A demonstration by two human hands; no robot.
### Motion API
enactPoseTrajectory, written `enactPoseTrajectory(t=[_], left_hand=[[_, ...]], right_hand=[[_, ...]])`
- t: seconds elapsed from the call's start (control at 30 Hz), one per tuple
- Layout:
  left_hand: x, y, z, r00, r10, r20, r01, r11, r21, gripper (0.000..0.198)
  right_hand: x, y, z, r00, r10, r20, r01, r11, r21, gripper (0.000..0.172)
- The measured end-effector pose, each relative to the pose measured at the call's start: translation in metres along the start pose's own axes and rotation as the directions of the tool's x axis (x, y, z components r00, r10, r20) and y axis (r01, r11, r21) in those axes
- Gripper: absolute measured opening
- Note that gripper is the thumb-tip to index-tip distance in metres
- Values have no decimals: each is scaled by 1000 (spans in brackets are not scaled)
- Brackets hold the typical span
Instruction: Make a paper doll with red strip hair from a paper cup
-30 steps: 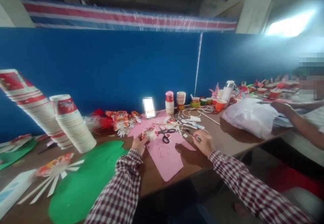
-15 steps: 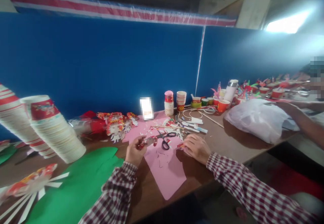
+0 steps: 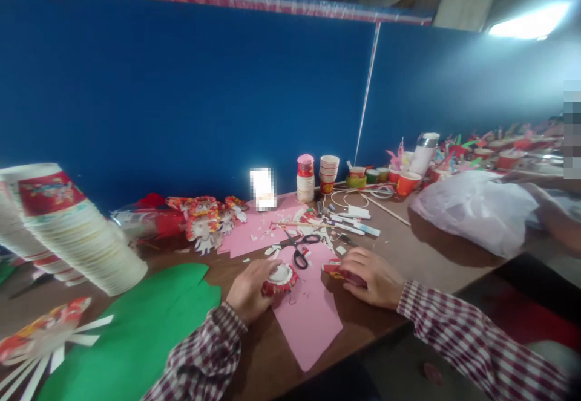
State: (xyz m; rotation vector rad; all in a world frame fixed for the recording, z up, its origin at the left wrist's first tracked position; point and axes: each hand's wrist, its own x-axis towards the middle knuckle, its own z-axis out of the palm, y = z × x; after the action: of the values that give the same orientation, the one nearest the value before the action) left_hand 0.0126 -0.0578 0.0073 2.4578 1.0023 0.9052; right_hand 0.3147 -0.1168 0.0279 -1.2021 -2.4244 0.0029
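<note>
My left hand [image 3: 250, 291] is closed on the edge of a round paper cutout [image 3: 280, 275] with a pale centre and a red patterned rim. It is held low over the pink paper [image 3: 313, 334]. To the right, my right hand [image 3: 373, 275] is curled palm-down, its fingers on a red-and-yellow paper piece [image 3: 333, 268]; part of that piece is hidden beneath the fingers. Between my hands, a pair of black-handled scissors [image 3: 298, 248] lies on the pink paper, touched by neither hand.
Stacked paper cups [image 3: 77, 231] lean at left beside green paper [image 3: 136, 322]. Decorated paper figures [image 3: 204, 222] lie behind my left hand. Markers [image 3: 354, 225] and scraps lie behind the scissors. A white plastic bag [image 3: 476, 210] sits right, near another person's arm [image 3: 560, 207].
The cutout in my left hand has moved nearer and turned its pale centre up. My right hand has shifted right, with its fingers more spread. The camera view has shifted slightly.
</note>
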Motion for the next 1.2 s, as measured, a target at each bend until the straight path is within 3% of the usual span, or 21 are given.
enactPoseTrajectory(t=[0.13, 0.23, 0.33, 0.4, 0.47, 0.57, 0.67, 0.77, 0.9, 1.03, 1.2], left_hand=[[-7, 6, -7, 983, 126, 133, -143, 982, 126, 53], [-12, 5, -11, 981, 144, 128, -159, 980, 118, 57], [-9, 1, -15, 999, 39, 25, -42, 990, 132, 32], [-3, -1, -18, 999, -40, -11, 41, 986, 160, 26], [5, -2, -18, 989, -146, 37, 138, 975, 177, 30], [20, 0, -14, 933, -324, 156, 300, 940, 160, 38], [35, 3, -8, 927, -323, 189, 299, 943, 146, 42], [49, 4, -5, 932, -215, 292, 180, 973, 142, 46], [58, 4, -4, 885, -157, 439, 99, 983, 152, 44], [61, 4, -5, 864, -161, 476, 96, 983, 159, 37], [62, 5, -11, 877, -221, 426, 205, 975, 83, 35]], right_hand=[[4, 0, 2, 1000, -5, 4, 5, 1000, -1, 24], [7, 0, 3, 1000, -18, -6, 18, 1000, 5, 23], [10, -1, 4, 1000, -15, -18, 15, 1000, 12, 17], [13, -5, 4, 1000, 3, -17, -2, 1000, 18, 15], [16, -12, 5, 1000, 17, -19, -16, 999, 31, 16], [19, -25, 3, 1000, 24, 6, -24, 998, 64, 16], [19, -28, -4, 996, 1, 90, -7, 997, 71, 17], [17, -9, -19, 989, 22, 147, -22, 1000, -4, 19], [13, 47, -41, 951, 289, 112, -260, 940, -220, 22], [12, 92, -44, 879, 470, 75, -415, 834, -364, 25], [11, 109, -26, 796, 605, 16, -565, 753, -336, 28]])
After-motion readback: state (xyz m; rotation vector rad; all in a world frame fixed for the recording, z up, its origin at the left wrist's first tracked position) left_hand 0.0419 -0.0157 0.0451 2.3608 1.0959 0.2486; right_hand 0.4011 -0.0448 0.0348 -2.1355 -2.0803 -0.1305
